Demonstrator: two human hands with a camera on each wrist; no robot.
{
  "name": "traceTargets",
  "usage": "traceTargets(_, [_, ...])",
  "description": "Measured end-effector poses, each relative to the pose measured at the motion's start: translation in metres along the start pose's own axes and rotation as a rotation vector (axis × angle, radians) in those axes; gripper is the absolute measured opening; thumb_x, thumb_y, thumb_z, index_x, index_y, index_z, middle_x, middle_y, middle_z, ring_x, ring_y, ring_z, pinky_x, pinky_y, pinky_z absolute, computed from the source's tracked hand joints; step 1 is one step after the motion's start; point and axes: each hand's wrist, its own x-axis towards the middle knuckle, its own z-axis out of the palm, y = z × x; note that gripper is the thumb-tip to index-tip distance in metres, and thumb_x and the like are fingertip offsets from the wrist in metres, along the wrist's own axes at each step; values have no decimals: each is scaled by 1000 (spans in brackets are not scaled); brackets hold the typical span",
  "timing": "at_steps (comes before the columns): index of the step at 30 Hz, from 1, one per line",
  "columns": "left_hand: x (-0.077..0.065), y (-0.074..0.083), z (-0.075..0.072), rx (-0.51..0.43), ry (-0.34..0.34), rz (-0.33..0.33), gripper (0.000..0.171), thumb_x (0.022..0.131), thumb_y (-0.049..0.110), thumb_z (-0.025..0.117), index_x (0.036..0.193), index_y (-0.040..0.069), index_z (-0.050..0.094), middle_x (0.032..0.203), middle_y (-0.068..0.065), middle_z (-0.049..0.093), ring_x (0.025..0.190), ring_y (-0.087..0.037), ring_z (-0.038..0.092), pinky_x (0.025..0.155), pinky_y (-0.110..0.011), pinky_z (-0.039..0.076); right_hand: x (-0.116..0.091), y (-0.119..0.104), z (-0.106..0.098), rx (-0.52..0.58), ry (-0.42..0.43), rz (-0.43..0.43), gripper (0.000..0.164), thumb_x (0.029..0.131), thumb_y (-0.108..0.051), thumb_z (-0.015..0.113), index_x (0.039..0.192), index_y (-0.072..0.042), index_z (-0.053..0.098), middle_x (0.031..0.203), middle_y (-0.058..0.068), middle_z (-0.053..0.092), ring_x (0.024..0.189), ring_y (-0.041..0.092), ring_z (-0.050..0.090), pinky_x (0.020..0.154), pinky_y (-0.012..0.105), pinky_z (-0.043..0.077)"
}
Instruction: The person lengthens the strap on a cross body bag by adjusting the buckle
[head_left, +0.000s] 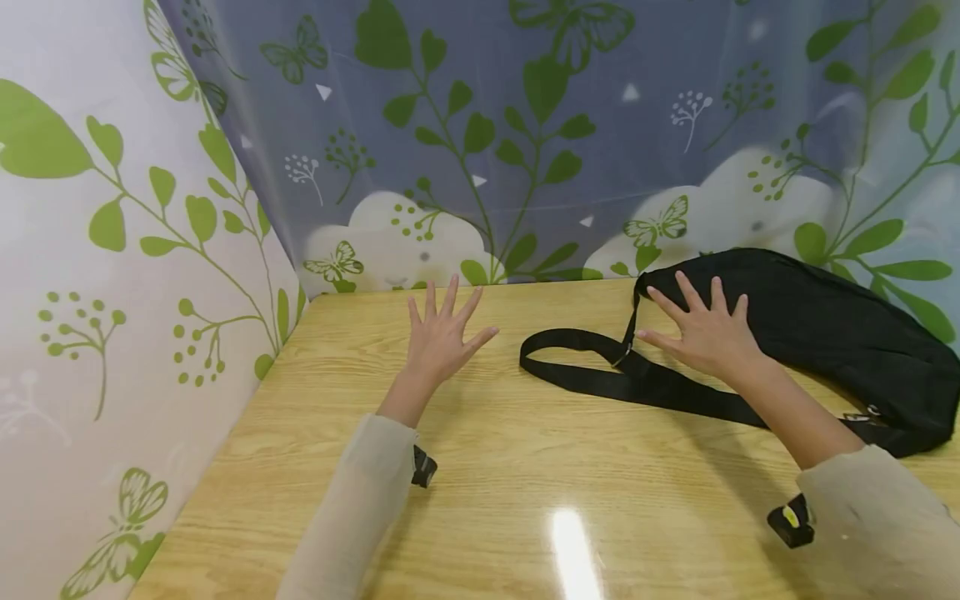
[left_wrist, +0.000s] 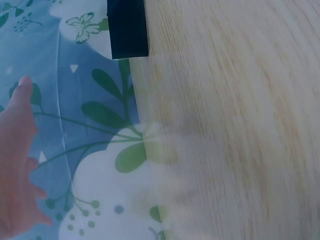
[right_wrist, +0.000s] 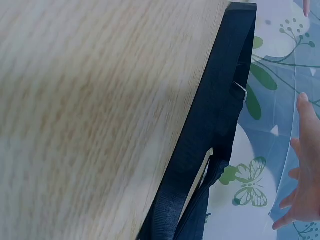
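Note:
A black bag (head_left: 795, 308) lies at the right of the wooden table, its long strap (head_left: 577, 383) looped out toward the middle. My right hand (head_left: 708, 333) is spread with straight fingers in front of the bag, overlapping its left end in the head view. Over the bare wood left of the strap, my left hand (head_left: 438, 333) is spread too, holding nothing. The right wrist view shows the strap (right_wrist: 200, 120) with a metal ring (right_wrist: 241, 91) and the right hand (right_wrist: 305, 165) at the edge. In the left wrist view the left hand (left_wrist: 17, 165) appears at the left side.
The wooden table (head_left: 465, 517) meets a blue cloth backdrop (head_left: 480, 150) printed with leaves and butterflies. A pale printed panel (head_left: 135, 275) rises along the left edge. Small black devices sit under both wrists, one (head_left: 423, 467) left and one (head_left: 791, 521) right.

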Motion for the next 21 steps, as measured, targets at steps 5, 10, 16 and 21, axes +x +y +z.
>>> traceTargets(5, [3,4,0,-13,-27,11,72,88,67,26,148,30,12,152,-8,0,134,-38,-7,100,-60,-6,-3,2,0,12,-10,16,80,86,-65,41,149,-23,14,150,19,-4,125,57,-5,88,73,-4])
traceTargets(10, [10,22,4,-14,-54,56,69,89,66,26,148,31,15,152,-7,1,134,-36,-8,101,-59,-4,-11,10,1,17,10,30,81,86,-66,40,149,-25,11,150,18,-4,125,57,-6,88,73,-4])
traceTargets(16, [18,63,16,-32,-67,142,69,89,67,25,147,32,18,152,-5,2,136,-33,-5,102,-57,-1,-30,32,6,13,28,69,81,86,-67,38,149,-28,4,150,20,-4,125,57,-7,88,73,-5])
traceTargets(21, [27,103,27,7,-98,213,68,88,67,22,147,34,14,153,-4,5,137,-31,2,104,-53,4,-52,57,9,32,23,121,82,86,-66,38,148,-28,0,149,21,-9,122,58,-13,87,72,-10])
